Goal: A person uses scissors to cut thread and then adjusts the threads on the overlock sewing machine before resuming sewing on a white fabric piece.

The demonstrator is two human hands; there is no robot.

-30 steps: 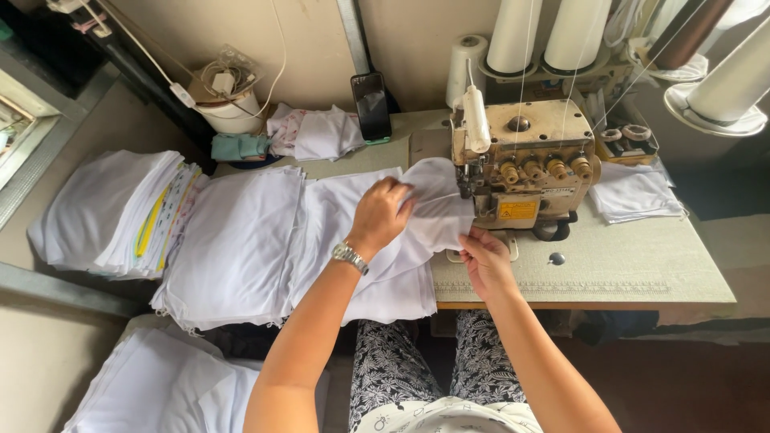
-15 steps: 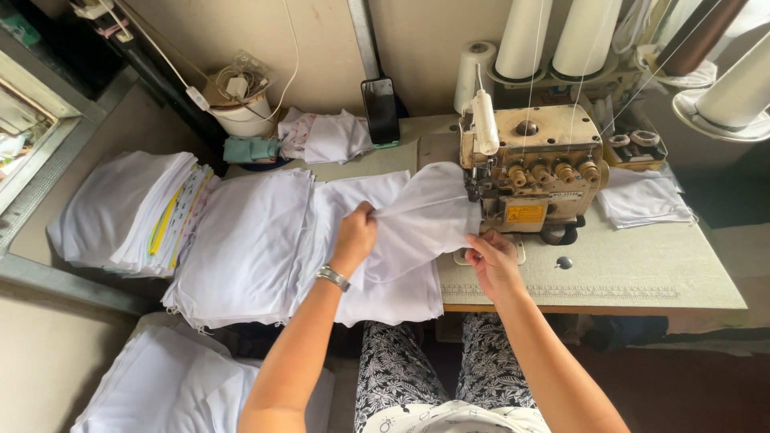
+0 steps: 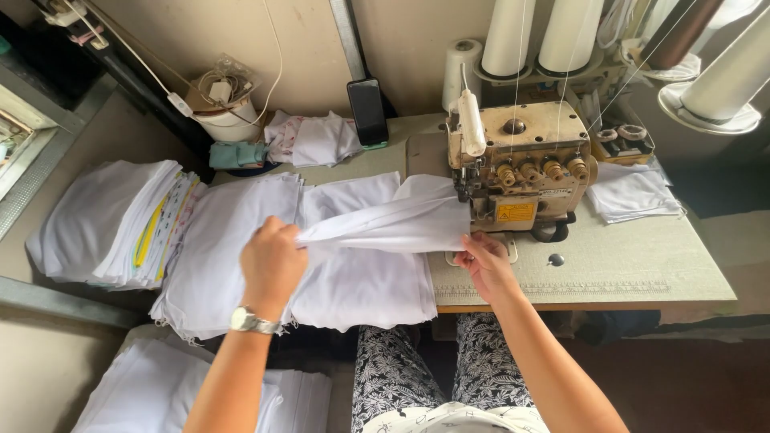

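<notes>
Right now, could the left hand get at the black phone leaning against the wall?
Probably not at once. The left hand is gripping the stretched white fabric piece, so it would have to let go first. Otherwise only flat fabric stacks lie between it and the phone.

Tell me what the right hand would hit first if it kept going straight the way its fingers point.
The right hand points up and away toward the overlock sewing machine. It would probably meet the white fabric piece at the machine's front first, then the machine's body; depth is hard to judge.
</notes>
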